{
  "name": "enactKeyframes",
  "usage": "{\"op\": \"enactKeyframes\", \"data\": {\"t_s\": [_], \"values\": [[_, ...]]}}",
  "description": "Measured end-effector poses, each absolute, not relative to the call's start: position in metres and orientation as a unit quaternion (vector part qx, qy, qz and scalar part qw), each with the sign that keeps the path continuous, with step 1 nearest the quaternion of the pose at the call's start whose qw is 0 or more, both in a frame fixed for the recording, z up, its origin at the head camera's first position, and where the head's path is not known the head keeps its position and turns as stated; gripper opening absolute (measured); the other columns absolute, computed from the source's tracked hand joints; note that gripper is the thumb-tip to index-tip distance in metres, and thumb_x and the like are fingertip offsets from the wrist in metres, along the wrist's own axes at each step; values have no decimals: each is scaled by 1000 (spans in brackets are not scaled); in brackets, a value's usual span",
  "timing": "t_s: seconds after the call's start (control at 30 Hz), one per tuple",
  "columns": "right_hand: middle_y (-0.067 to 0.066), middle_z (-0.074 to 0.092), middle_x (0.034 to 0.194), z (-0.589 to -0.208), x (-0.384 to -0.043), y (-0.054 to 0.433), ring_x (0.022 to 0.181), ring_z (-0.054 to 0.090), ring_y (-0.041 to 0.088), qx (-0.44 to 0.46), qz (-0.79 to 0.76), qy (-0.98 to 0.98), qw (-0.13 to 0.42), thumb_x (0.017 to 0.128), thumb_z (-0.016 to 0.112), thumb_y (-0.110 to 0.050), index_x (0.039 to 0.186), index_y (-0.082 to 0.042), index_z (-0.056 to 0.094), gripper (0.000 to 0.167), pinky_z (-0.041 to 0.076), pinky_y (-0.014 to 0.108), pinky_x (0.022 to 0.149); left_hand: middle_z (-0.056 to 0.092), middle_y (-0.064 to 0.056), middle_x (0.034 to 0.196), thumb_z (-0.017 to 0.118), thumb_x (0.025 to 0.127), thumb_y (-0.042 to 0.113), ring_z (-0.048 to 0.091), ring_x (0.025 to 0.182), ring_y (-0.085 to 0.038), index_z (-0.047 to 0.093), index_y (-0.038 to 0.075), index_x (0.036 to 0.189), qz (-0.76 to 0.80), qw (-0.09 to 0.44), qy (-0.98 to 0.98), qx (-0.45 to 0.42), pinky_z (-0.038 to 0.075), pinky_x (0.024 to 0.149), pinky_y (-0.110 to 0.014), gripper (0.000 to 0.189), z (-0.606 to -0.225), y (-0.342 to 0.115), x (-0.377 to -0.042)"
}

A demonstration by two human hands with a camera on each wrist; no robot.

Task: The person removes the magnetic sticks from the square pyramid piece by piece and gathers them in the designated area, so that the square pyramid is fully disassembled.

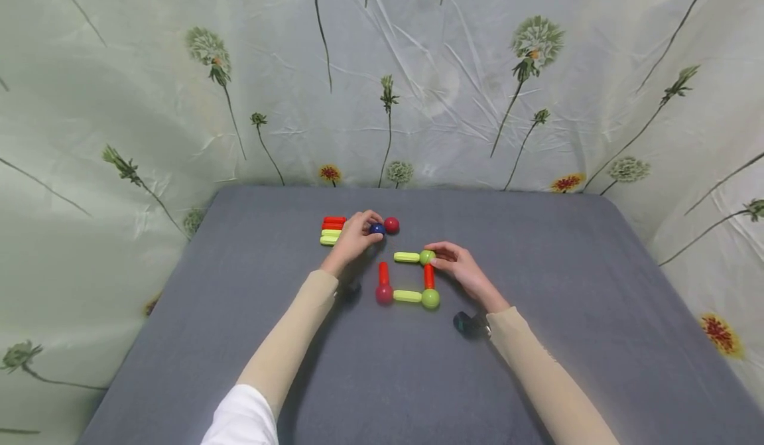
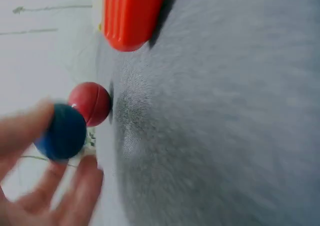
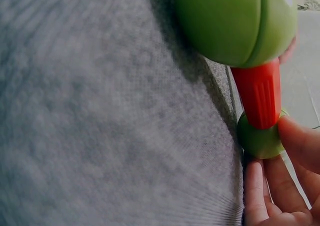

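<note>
My left hand point(image 1: 356, 234) pinches a blue ball point(image 1: 377, 229) between thumb and fingers. Beside it sits a dark red ball point(image 1: 391, 225); the left wrist view shows the blue ball point(image 2: 62, 132) in front of that red ball point(image 2: 91, 103). My right hand point(image 1: 462, 269) grips a green ball point(image 1: 426, 256) at the far right corner of a figure made of rods and balls. From this ball a yellow-green rod point(image 1: 406, 257) points left, and a red rod point(image 1: 429, 276) runs to a nearer green ball point(image 1: 430, 298). Another yellow-green rod point(image 1: 407, 296) joins that to a crimson ball point(image 1: 384, 294), which bears an upward-pointing red rod point(image 1: 383, 272).
Left of my left hand, red rods point(image 1: 334, 220) and yellow-green rods point(image 1: 330, 240) lie side by side, partly hidden by the hand. Everything lies on a grey cloth-covered table point(image 1: 382, 379). A flower-patterned curtain point(image 1: 352, 100) hangs behind and at the sides.
</note>
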State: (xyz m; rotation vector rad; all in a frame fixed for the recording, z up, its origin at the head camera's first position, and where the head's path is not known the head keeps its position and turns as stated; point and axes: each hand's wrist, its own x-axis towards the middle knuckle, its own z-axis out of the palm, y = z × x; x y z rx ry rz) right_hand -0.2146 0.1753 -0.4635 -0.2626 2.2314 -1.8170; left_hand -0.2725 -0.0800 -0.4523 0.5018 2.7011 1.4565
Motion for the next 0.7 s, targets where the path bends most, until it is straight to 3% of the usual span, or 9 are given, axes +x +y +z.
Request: {"op": "enactKeyframes", "data": {"t_s": [0.13, 0.27, 0.53, 0.7], "values": [[23, 55, 127, -464, -216, 175, 117, 51, 33, -86, -621, 769, 127, 93, 59, -3, 127, 8, 54, 36, 39, 41, 100, 58, -18, 118, 64, 90, 2, 56, 103, -31, 60, 4, 110, 478, -4, 873, 92, 46, 91, -42, 21, -457, -77, -286], [22, 56, 126, -468, -217, 175, 116, 52, 31, -83, -619, 770, 127, 93, 60, -5, 127, 5, 55, 36, 40, 41, 100, 59, -18, 118, 63, 90, 0, 57, 104, -32, 60, 4, 111, 479, -6, 874, 77, 46, 92, -42, 22, -461, -75, -293], [21, 56, 125, -468, -216, 174, 114, 53, 29, -78, -619, 771, 124, 93, 60, -5, 127, 6, 55, 36, 41, 38, 99, 54, -16, 124, 63, 91, 4, 52, 111, -32, 59, 8, 119, 472, 0, 877, 91, 44, 94, -43, 29, -460, -76, -291], [22, 56, 125, -468, -216, 176, 114, 53, 30, -80, -620, 770, 124, 94, 60, -5, 127, 6, 55, 35, 41, 39, 99, 54, -12, 112, 65, 88, 2, 50, 103, -28, 64, 7, 111, 452, -17, 875, 173, 43, 89, -42, 23, -457, -73, -274]]}}
